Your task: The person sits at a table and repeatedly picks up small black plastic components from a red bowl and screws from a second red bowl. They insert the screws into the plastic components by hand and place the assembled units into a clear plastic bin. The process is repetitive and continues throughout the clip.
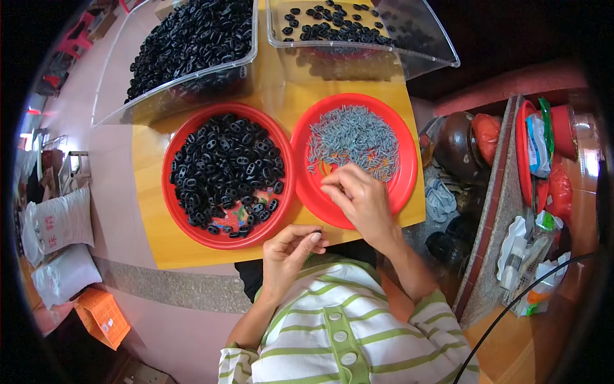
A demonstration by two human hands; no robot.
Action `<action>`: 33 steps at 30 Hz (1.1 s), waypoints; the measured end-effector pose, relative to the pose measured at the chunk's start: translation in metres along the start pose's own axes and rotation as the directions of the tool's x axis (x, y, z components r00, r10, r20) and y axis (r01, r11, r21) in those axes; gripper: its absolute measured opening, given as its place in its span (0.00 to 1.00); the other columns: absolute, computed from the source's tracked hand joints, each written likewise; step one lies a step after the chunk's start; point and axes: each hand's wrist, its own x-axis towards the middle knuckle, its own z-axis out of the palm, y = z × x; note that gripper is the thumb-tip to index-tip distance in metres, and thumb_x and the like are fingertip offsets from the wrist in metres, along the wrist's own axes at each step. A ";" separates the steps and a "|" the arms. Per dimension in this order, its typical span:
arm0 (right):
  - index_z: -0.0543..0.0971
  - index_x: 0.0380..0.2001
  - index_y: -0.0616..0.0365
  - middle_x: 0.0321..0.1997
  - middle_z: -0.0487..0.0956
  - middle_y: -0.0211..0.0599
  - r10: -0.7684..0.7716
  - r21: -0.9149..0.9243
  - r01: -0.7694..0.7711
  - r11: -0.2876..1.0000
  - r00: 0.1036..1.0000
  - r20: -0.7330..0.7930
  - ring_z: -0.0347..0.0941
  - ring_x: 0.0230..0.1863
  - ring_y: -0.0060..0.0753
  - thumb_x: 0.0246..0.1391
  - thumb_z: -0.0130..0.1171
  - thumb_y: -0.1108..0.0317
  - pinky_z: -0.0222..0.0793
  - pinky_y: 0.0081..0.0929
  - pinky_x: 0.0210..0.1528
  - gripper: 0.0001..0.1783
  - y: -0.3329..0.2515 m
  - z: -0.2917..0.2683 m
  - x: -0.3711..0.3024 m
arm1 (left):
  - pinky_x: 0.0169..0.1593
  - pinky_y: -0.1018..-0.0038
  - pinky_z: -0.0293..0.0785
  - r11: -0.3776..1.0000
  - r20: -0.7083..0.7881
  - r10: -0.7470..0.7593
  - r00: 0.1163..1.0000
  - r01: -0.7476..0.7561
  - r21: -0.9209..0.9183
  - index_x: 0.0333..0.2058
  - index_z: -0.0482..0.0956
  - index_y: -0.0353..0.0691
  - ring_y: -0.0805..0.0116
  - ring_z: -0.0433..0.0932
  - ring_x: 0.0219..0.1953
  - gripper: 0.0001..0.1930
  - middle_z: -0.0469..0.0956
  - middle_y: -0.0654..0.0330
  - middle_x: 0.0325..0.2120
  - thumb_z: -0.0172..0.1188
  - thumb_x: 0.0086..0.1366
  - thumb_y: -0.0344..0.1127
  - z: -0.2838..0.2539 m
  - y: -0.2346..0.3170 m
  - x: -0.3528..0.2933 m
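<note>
Head view: your left hand [285, 251] pinches a small dark piece [317, 231]; your right hand [366, 201], fingers bunched (contents hidden, can't tell), hangs over the red bowl [409, 160] of screws [358, 131], set close, presumably for reach.

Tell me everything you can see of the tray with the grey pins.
The tray is round, shallow and red, looks like plastic, with a raised rim and some yellow pattern showing on its floor. It lies flat on the yellow table, close against the other red tray. Grey pins heap toward its far side; the right hand hides its near part.
</note>
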 end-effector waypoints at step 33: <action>0.74 0.35 0.61 0.29 0.71 0.18 0.169 0.613 -0.469 0.636 0.860 0.482 0.63 0.29 0.06 0.56 0.57 0.67 0.61 0.08 0.32 0.08 -0.002 -0.025 -0.011 | 0.35 0.82 0.75 0.802 0.047 0.436 0.899 -0.412 0.432 0.38 0.78 0.31 0.77 0.76 0.30 0.08 0.76 0.58 0.32 0.59 0.58 0.21 0.011 0.025 0.028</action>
